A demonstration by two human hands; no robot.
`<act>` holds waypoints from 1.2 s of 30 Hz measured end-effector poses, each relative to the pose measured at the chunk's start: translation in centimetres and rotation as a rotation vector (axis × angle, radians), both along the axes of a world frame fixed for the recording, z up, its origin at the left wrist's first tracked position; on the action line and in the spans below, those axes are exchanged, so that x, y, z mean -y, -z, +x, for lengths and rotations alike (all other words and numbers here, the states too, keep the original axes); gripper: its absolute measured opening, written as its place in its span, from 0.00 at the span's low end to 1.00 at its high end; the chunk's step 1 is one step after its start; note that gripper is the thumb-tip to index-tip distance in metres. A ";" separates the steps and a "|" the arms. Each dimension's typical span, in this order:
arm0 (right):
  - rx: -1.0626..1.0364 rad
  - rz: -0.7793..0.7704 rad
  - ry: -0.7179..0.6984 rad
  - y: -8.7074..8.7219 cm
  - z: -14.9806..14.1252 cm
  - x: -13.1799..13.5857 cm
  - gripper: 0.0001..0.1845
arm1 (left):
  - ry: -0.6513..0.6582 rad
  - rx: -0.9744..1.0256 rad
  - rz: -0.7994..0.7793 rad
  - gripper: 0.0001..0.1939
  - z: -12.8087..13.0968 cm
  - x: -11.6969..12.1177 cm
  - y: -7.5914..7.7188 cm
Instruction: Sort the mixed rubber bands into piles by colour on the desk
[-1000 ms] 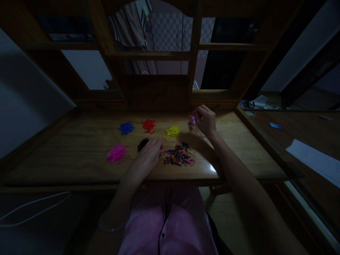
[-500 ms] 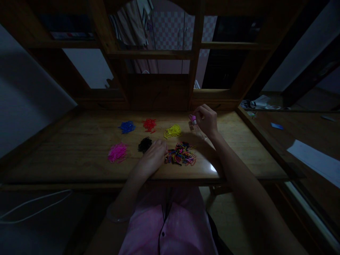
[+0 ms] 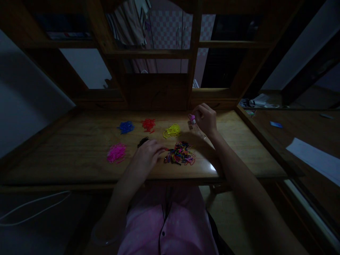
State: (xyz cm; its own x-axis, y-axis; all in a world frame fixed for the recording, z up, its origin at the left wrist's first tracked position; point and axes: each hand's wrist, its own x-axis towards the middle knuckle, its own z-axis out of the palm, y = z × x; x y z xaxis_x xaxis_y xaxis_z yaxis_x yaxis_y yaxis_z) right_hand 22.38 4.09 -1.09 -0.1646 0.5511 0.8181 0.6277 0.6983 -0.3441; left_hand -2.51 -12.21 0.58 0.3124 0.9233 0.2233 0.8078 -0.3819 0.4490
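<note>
My left hand [image 3: 148,151] is pinched closed on a red elastic band [image 3: 165,149], at the left edge of a mixed pile of coloured bands [image 3: 182,154]. Part of the black pile [image 3: 142,141] shows behind this hand. At the right, my right hand [image 3: 206,118] has its fingers curled around a small clear bottle [image 3: 198,130] with a pink cap, lying tilted at the table. Sorted piles of bands lie about: yellow [image 3: 172,130], red [image 3: 148,125], blue [image 3: 125,127] and pink [image 3: 116,153].
The wooden desk [image 3: 66,148] backs onto a shelf unit [image 3: 156,92] with open compartments. On the side surface at right lie a paper sheet [image 3: 313,156] and a small blue card [image 3: 276,124]. A white cable [image 3: 34,212] hangs at lower left.
My left hand has drawn slightly left and away from the mixed pile, so the red band now shows at its fingertips. My right hand stays with the bottle.
</note>
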 end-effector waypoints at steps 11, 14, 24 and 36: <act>0.005 0.008 0.005 -0.1 0.0 0.1 0.10 | 0.142 0.128 0.018 0.09 5.0 2.0 1.7; 0.008 0.009 0.007 -0.1 0.0 0.1 0.10 | 0.061 0.147 0.012 0.09 6.4 2.8 2.6; -0.006 -0.002 0.006 -0.1 -0.1 0.1 0.11 | -0.107 0.003 0.053 0.07 8.8 3.7 4.6; -0.007 0.004 0.012 -0.3 -0.1 0.2 0.11 | -0.113 -0.069 0.031 0.09 8.4 3.8 4.6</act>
